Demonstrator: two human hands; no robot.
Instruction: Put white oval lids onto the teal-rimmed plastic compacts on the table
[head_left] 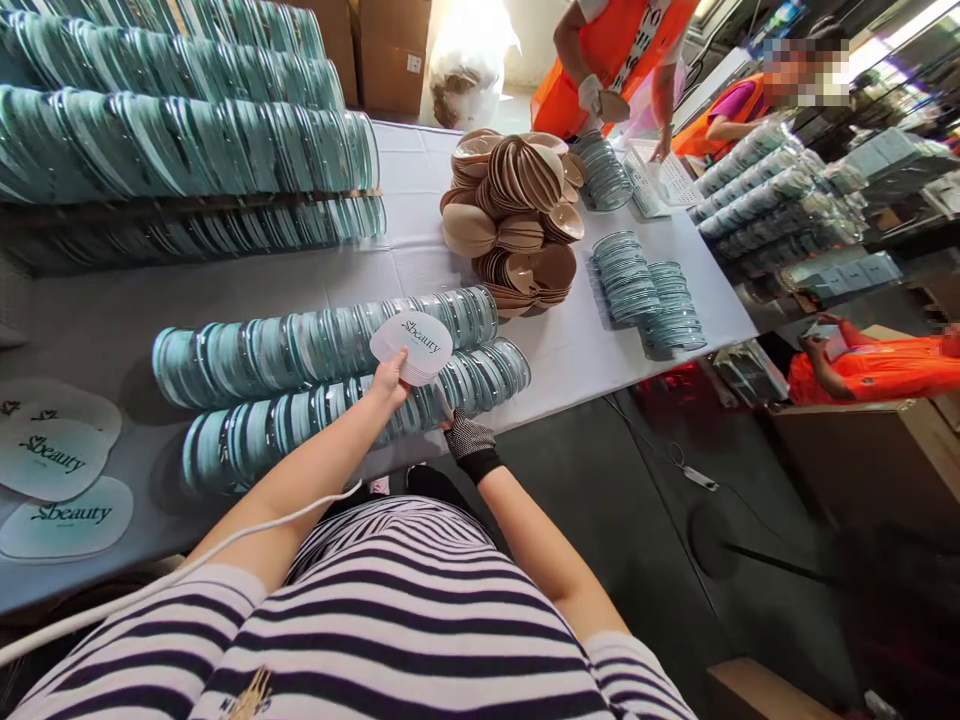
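The left hand point(390, 380) is closed on a small stack of white printed cards point(412, 345), held flat above the rows of round clear cases point(330, 345), so one card is ready. The gloved right hand point(466, 438) touches the nearer row at the surface point(112, 320) edge; whether it grips, I cannot tell. Behind stands a pile of beige pads point(517, 215).

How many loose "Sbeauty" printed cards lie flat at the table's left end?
3: one card nearest the table's edge, another card just behind it, and a third card behind that, partly covered. More may be hidden beneath or beyond the frame's left edge.
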